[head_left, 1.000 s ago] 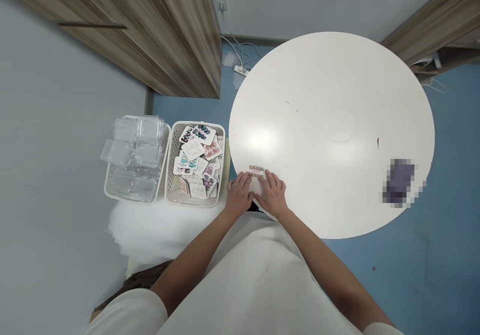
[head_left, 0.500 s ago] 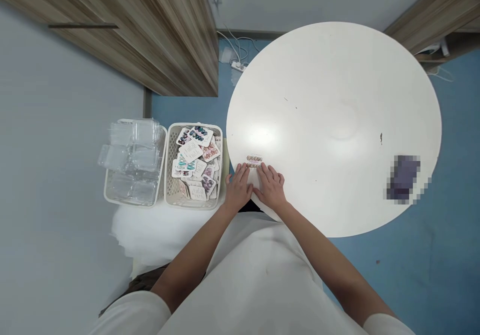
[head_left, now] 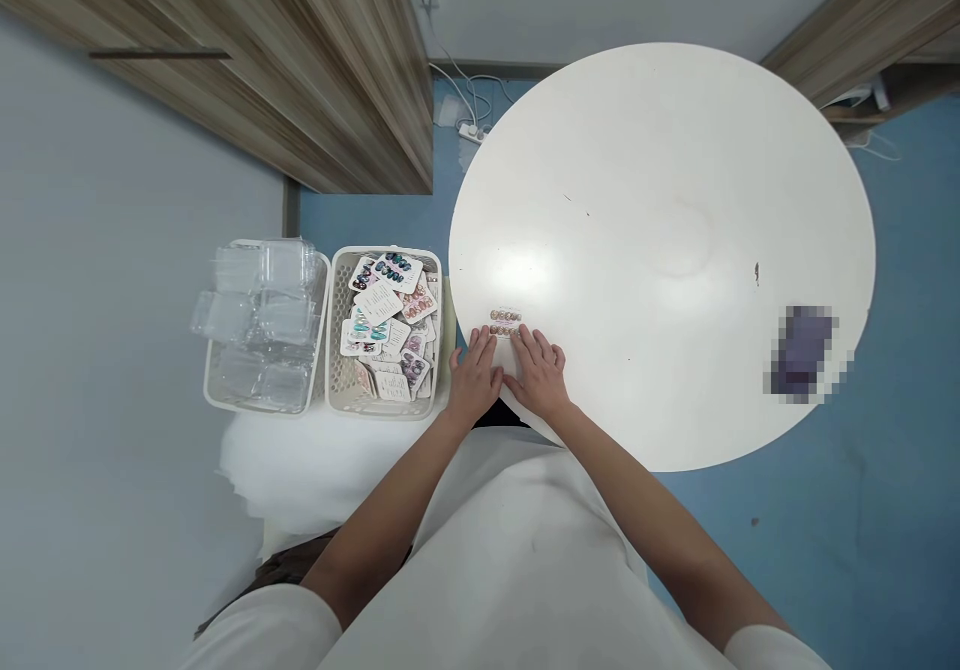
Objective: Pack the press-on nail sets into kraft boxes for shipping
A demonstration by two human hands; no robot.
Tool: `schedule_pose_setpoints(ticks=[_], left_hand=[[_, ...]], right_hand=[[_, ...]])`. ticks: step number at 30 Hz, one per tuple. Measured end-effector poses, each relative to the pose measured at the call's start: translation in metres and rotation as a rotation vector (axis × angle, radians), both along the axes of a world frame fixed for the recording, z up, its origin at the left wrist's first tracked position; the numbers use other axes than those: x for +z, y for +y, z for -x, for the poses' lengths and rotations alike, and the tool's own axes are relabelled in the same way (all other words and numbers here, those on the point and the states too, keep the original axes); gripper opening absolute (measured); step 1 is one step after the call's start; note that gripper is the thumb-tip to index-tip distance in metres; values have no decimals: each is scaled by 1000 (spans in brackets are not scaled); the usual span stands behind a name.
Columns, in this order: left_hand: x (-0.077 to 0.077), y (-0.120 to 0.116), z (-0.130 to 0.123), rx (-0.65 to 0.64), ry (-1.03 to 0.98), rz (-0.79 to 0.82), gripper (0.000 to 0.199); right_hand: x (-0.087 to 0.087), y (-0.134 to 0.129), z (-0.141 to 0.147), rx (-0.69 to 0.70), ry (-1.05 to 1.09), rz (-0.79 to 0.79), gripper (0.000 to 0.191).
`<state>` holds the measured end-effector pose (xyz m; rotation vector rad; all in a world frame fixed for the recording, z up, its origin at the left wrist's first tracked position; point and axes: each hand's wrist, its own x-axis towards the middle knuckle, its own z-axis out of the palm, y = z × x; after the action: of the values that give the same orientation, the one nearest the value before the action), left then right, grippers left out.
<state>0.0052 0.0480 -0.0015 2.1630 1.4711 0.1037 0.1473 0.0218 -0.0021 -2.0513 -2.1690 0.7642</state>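
A small card with two rows of brownish press-on nails (head_left: pixel 505 322) lies flat near the left front edge of the round white table (head_left: pixel 645 150). My left hand (head_left: pixel 474 378) rests at the table's edge, fingers spread, its fingertips at the card's lower left side. On the other side, my right hand (head_left: pixel 538 374) lies palm down with fingers apart, its fingertips by the card's lower right corner. Neither hand is closed round anything. Left of the table, a white basket (head_left: pixel 337 375) holds several cards of coloured nails (head_left: pixel 397 270).
A second basket (head_left: pixel 212 390) at the far left holds stacked clear plastic boxes (head_left: pixel 285 315). White sheeting (head_left: pixel 300 460) lies below the baskets. A pixelated dark object (head_left: pixel 802 350) is on the table's right side. A power strip (head_left: pixel 471 133) is on the floor behind.
The whole view has shifted slightly, with the scene a little further left. Both hands and the card keep about the same positions relative to each other.
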Motion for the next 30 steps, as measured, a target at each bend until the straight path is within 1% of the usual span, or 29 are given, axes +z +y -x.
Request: schedule_pose_setpoints(ticks=[5,9,15,19,23,26,30], left_hand=[[2,-6,1,-21,7,-22,48],[5,-12,3,-55,36,-62,46],[9,-19,4,-113,36,-138,44],[10,-24,3,-146,20,-153,43],[13,-32,-3,-181,-3,-144,42],[19,-40,-11,-215,-29,-138,40],[29,-52,-25,-187,-42,-148,39]], right_hand=[[5,-5,-1,-9,-1,-4,62],[13,-15,-5,-30,42,13,63],[27,-39,-19,-105,105,32,65],[38,-59,-28,-172,183,57,64],[46,-79,-37,-204,242,133,57],[51,-91,-44,-212,274,171,53],[54,-100,-56,-186,326,211,53]])
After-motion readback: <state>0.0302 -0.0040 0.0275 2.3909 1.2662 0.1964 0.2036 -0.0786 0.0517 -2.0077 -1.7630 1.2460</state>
